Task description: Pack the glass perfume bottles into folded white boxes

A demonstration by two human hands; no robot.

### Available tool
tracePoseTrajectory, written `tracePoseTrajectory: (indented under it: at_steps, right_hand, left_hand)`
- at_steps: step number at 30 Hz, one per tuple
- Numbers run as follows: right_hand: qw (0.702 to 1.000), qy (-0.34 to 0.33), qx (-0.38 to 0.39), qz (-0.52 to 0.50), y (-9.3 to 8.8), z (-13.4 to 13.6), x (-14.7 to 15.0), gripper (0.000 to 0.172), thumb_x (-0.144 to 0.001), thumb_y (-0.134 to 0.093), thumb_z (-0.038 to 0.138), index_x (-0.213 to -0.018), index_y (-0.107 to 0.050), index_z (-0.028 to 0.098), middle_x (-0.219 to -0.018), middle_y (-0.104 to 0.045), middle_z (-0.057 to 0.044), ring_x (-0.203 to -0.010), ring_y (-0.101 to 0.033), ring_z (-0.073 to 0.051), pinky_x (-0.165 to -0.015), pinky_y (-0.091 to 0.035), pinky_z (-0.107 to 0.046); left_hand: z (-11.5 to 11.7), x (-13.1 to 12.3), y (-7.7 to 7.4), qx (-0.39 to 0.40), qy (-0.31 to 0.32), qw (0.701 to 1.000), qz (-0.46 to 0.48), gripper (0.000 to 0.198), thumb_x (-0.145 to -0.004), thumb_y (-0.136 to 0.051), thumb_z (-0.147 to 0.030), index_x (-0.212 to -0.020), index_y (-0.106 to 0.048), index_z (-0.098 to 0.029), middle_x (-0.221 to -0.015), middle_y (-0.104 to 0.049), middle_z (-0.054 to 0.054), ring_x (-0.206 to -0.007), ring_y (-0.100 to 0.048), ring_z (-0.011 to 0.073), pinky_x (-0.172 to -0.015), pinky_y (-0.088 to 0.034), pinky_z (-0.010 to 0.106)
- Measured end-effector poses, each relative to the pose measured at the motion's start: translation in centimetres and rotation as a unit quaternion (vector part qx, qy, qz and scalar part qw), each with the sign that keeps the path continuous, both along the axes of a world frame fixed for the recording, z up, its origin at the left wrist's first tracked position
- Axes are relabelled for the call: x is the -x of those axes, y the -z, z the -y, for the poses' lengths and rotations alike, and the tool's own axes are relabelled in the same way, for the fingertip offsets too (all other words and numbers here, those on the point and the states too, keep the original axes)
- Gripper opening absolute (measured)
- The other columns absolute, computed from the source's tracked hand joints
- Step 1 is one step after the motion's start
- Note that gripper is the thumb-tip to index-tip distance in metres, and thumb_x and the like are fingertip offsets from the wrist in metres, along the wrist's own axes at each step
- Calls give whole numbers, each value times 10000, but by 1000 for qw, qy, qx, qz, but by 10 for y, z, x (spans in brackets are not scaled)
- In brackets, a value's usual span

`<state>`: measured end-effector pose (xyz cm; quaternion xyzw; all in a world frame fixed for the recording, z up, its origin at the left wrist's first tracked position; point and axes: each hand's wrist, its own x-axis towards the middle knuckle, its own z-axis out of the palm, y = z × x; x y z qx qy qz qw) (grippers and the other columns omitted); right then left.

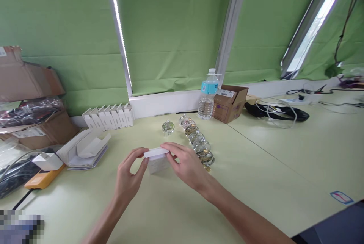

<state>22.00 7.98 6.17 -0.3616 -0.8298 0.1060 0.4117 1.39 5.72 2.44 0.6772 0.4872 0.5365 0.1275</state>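
Between both hands, a white-lidded clear box (156,160) pinched at its ends, left hand (127,177) and right hand (184,164) half closed. Just past the right hand, glass ornaments (196,138) in a line; ahead, one lone glass ball (168,127); beyond the left hand, white boxes (108,117) in a row.

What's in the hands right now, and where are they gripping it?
A small rectangular box with a white top and translucent body. The left hand and right hand pinch its white top from opposite ends.
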Motion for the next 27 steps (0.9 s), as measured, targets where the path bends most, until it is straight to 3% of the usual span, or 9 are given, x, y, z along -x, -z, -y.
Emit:
tracePoseTrajectory:
  at_steps: [20, 27]
  right_hand:
    - [999, -4, -7, 31, 0, 1, -1, 369, -947, -440, 78, -1185, -645, 270, -1200, -693, -1, -1047, -672, -175, -922, -541, -303]
    - [998, -6, -18, 56, -1, 3, -1, 328, -979, -464, 175, -1262, -605, 263, -1246, -670, -33, -1049, -674, -200, -916, -560, -336]
  left_hand:
    - [0, -2, -1, -11, 6, 1000, 9, 160, -909, -569, -254, -1031, -673, -254, -1042, -694, 23, -964, -655, 174, -841, -557, 306]
    - [-2, 0, -1, -1, -10, 1000, 9, 180, -922, -548, -294, -1041, -674, -245, -1051, -700, 45, -965, -656, 194, -829, -571, 337]
